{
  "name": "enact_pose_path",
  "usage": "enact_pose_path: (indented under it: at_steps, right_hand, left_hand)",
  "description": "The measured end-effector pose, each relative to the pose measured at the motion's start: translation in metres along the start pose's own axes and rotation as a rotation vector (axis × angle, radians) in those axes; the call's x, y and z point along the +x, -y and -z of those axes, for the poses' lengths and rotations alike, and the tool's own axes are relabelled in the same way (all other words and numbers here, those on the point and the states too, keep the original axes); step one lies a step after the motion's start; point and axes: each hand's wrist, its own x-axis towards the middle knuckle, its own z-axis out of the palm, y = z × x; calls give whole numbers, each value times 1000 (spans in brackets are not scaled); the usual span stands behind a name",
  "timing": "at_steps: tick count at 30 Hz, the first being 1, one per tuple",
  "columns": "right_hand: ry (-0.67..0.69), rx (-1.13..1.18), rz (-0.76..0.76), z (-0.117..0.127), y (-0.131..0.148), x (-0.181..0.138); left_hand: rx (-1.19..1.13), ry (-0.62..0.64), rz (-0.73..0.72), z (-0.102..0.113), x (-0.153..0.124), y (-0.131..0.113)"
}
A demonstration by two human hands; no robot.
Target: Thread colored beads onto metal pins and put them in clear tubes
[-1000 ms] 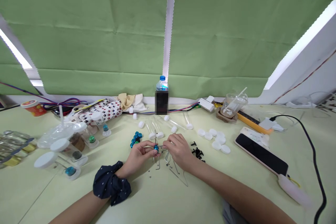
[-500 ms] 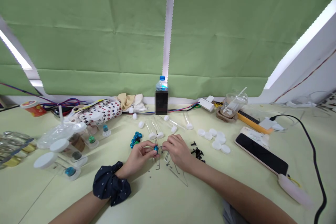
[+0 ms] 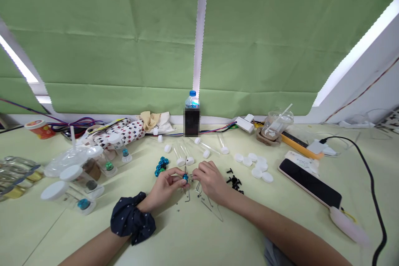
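Note:
My left hand (image 3: 166,187) pinches a small shiny blue ball (image 3: 185,178) just above the pale green table (image 3: 193,237). A dark dotted scrunchie (image 3: 132,222) sits on that wrist. My right hand (image 3: 212,181) is closed in a pinch right beside the ball, its fingertips on a thin metal pin I can barely make out. Several bent metal rods (image 3: 204,199) lie under and in front of both hands. A cluster of blue balls (image 3: 161,165) lies just behind my left hand.
Clear tubes with white caps (image 3: 190,151) lie behind the hands, black screws (image 3: 235,181) and white lids (image 3: 257,166) to the right. A phone (image 3: 308,183) and black cable (image 3: 372,191) lie far right; capped jars (image 3: 77,178) left; a water bottle (image 3: 192,112) at the back.
Almost nothing has moved. My right hand has crept slightly left, closer to the blue ball held by my left hand.

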Motion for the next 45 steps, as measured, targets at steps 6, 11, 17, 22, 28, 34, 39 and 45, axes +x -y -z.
enact_pose_path:
  at_steps: [6,11,17,22,28,34,39,45]
  right_hand:
    - [-18,-18,-6,4,-2,1]
    - [-16,3,-18,5,-2,1]
    - [-14,27,-64,6,-5,1]
    - [37,55,-159,5,-10,1]
    - [208,77,-283,5,-12,4]
    - [239,69,-299,1,-12,2]
    - [249,29,-302,-7,-11,0]
    - [230,7,-302,-11,-11,0]
  left_hand:
    - [31,-13,-2,-1,1,-1]
    - [49,-26,-11,-3,0,-4]
    - [28,-75,-22,0,1,-4]
    - [1,-158,-49,2,4,-6]
    - [-6,-158,-51,1,4,-10]
    - [18,-183,-23,2,5,-9]
    - [26,-205,-10,3,5,-7]
    - [48,-211,-40,3,4,-8]
